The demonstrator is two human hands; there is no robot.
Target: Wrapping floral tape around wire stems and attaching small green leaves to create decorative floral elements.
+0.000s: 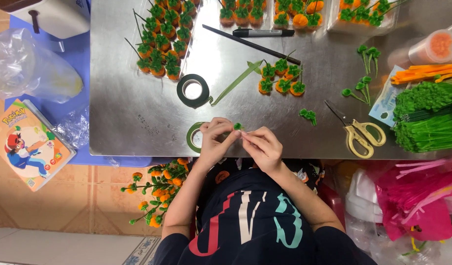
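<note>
Dark cloth of a printed shirt [245,221] fills the bottom centre of the frame, and from it both forearms reach up to the near edge of the table [137,113]. Left hand [215,142] and right hand [261,147] meet just below the middle of the picture, fingertips pinched together on a small green tuft [238,126]. The tuft is fuzzy, bright green and round, like the leafy cap of the little flowers lying about; it sits just above the fingertips of both hands, over the table's near edge. Whether a thin stem runs down from it between the fingers cannot be told.

Partly under the left hand lies a roll of dark green tape [194,137]; a second roll [192,90] lies above it, with a green strip trailing to the right. A cluster of orange flowers with green caps [281,78] sits at centre, more of them stand in clear trays [162,39] along the top edge. A black marker [262,33] and a thin dark stick lie near the top centre. Yellow-handled scissors [361,135] lie to the right, beside heaps of green fuzzy wire [427,118].

The table is bare, dull steel. Below it, orange floor tiles show at lower left, with a picture book [29,147] and a spray of finished orange flowers [159,189].
</note>
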